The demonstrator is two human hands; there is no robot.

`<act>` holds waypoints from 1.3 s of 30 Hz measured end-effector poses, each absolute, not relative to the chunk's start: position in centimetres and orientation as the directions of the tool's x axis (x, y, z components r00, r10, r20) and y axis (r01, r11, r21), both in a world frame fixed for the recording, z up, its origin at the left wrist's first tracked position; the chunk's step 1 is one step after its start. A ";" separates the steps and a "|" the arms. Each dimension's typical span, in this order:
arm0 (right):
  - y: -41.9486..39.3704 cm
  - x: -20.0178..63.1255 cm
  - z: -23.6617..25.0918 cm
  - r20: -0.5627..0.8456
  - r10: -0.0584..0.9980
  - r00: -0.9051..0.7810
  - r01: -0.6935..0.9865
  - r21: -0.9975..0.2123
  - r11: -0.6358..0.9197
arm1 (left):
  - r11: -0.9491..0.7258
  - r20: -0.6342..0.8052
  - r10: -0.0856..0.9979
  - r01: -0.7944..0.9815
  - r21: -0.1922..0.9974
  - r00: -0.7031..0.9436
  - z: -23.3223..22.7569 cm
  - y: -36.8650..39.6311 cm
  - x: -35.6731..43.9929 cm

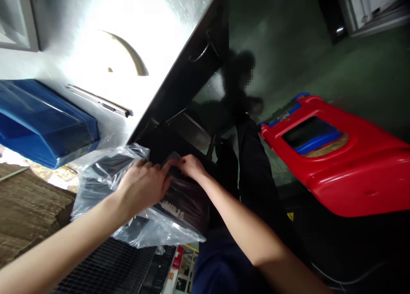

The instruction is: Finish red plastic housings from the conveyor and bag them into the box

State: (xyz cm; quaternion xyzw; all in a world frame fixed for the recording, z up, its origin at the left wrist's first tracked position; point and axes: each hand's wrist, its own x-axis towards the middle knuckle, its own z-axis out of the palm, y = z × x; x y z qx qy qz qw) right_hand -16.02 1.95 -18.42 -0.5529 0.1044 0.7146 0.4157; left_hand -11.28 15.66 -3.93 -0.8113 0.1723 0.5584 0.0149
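A clear plastic bag holds a flat black item with white lettering, lying at the edge of a shiny metal table. My left hand presses down on top of the bag and the black item, fingers curled over it. My right hand pinches the far corner of the black item at the bag's open end. The two hands touch at the fingertips.
A blue plastic bin stands on the table to the left, with a thin metal bar behind it. Brown cardboard lies at lower left. A red and blue plastic cart sits on the dark floor at right. My dark-trousered leg extends below.
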 end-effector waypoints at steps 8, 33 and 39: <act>0.4 -16.6 -18.4 -0.889 0.455 -0.050 -0.699 -0.295 -0.652 | -0.925 -0.954 -0.259 -0.323 0.201 0.150 -5.6 16.0 -10.6; -3.4 -17.8 -16.9 -0.883 0.437 -0.174 -0.685 -0.211 -0.698 | -0.914 -0.982 -0.183 -0.378 0.149 0.054 -6.6 15.9 -9.8; 1.1 -16.6 -17.6 -0.868 0.475 -0.143 -0.680 -0.263 -0.685 | -0.903 -0.977 -0.203 -0.399 0.160 0.070 -6.7 16.0 -10.1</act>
